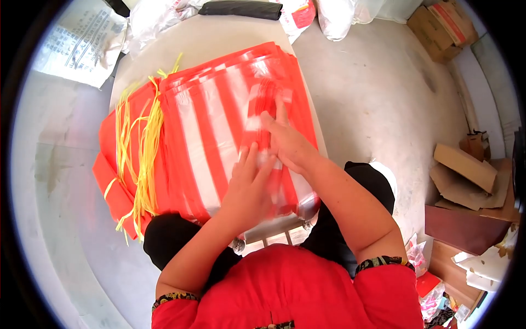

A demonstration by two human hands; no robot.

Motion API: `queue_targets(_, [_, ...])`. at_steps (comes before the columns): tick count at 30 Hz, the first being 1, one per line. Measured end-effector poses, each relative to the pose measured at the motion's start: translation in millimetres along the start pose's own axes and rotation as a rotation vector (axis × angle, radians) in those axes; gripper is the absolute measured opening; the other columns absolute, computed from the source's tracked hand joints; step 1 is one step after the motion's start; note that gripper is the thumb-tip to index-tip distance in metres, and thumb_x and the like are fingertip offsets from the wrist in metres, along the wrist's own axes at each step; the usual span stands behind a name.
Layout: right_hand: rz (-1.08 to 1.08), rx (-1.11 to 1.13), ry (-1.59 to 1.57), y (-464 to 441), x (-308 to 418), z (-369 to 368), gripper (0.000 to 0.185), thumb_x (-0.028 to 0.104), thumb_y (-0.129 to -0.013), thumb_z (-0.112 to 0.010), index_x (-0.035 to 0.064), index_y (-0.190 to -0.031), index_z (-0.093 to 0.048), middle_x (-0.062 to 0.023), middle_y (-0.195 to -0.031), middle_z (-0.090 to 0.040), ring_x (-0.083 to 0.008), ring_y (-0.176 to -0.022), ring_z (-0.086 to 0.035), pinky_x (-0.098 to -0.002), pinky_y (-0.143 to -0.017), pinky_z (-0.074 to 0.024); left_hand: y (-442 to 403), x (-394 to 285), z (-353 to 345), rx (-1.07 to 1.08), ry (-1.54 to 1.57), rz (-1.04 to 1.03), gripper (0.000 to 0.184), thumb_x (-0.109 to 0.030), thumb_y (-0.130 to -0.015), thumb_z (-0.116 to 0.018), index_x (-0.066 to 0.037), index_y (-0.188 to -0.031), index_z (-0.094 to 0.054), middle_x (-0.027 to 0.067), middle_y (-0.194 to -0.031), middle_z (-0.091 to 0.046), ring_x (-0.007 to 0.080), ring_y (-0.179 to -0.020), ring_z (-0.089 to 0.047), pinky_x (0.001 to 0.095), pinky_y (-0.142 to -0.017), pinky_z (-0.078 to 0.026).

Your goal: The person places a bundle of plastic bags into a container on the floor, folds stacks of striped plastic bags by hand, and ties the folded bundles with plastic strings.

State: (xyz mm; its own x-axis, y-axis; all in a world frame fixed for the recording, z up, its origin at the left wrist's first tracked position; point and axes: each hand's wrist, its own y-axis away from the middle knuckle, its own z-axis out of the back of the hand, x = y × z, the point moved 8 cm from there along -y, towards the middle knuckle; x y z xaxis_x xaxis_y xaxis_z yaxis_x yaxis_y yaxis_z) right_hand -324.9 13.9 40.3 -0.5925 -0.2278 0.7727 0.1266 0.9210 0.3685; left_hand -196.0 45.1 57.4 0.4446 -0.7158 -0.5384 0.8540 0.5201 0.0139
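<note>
A stack of red-and-clear striped plastic sheets (204, 131) lies before me, with yellow strings (148, 164) gathered along its left side. On the stack's right part, a narrow folded strip of the same plastic (259, 104) stands up in pleats, blurred by motion. My left hand (249, 186) rests on the plastic at the near end of this strip, its fingers stretched out. My right hand (290, 140) is farther up at the strip's right side, thumb and index finger around the pleats; its other fingers are largely hidden.
The stack lies on a pale tabletop (230, 34) between my knees. A black roll (240, 9) and white plastic bags (159, 22) are at the far edge. Cardboard boxes stand at the far right (442, 30), with an opened carton (466, 170) nearer on the right.
</note>
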Motion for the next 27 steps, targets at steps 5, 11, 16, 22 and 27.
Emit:
queue_targets(5, [0.073, 0.084, -0.155, -24.0, 9.6, 0.9, 0.089, 0.036, -0.109, -0.051, 0.0248, -0.165, 0.017, -0.0087, -0.169, -0.019, -0.0247, -0.151, -0.03, -0.0481, -0.117, -0.0388, 5.2, 0.9, -0.2, 0.073, 0.008, -0.03, 0.076, 0.003, -0.079, -0.056, -0.003, -0.154, -0.042, 0.0317, -0.165, -0.022, 0.0533, -0.152, -0.023, 0.066, -0.118, -0.027])
queue_targets(11, [0.074, 0.077, -0.155, -34.1, 31.1, -1.3, 0.084, 0.032, -0.111, -0.047, 0.0265, -0.165, 0.017, -0.0079, -0.169, -0.024, -0.0271, -0.151, -0.036, -0.0486, -0.118, -0.0379, 6.6, -5.1, 1.0, 0.139, 0.016, -0.052, 0.071, 0.006, -0.082, -0.055, -0.002, -0.152, -0.045, 0.026, -0.163, -0.033, 0.0497, -0.151, -0.03, 0.0656, -0.119, -0.027])
queue_targets(16, [0.34, 0.029, -0.114, -52.0, 47.7, 8.7, 0.084, 0.03, -0.109, -0.052, 0.0228, -0.167, 0.008, -0.0104, -0.167, -0.028, -0.0287, -0.149, -0.038, -0.047, -0.118, -0.0373, 20.4, 0.7, -6.0, 0.148, -0.022, -0.089, 0.07, 0.004, -0.084, -0.055, -0.003, -0.154, -0.045, 0.0186, -0.163, -0.038, 0.0405, -0.153, -0.032, 0.0616, -0.122, -0.025])
queue_targets(22, [0.783, 0.035, 1.124, -3.0, 66.7, -19.0, 0.068, 0.027, -0.097, -0.067, 0.0111, -0.157, -0.039, -0.0147, -0.165, -0.035, -0.0354, -0.153, -0.033, -0.0493, -0.123, -0.0301, 27.9, 5.5, -7.5, 0.122, -0.061, -0.088, 0.068, 0.0, -0.086, -0.055, -0.003, -0.154, -0.045, 0.0155, -0.163, -0.04, 0.0358, -0.154, -0.033, 0.0587, -0.123, -0.025])
queue_targets(27, [0.612, 0.55, 1.703, 23.4, -12.1, -41.7, 0.062, 0.031, -0.094, -0.067, 0.0089, -0.15, -0.051, -0.0116, -0.164, -0.039, -0.0354, -0.156, -0.027, -0.0516, -0.127, -0.021, 25.6, 3.6, -6.0, 0.171, -0.049, -0.144, 0.076, -0.018, -0.083, -0.075, -0.001, -0.151, -0.046, 0.0179, -0.163, -0.036, 0.0315, -0.155, -0.029, 0.0552, -0.12, -0.029])
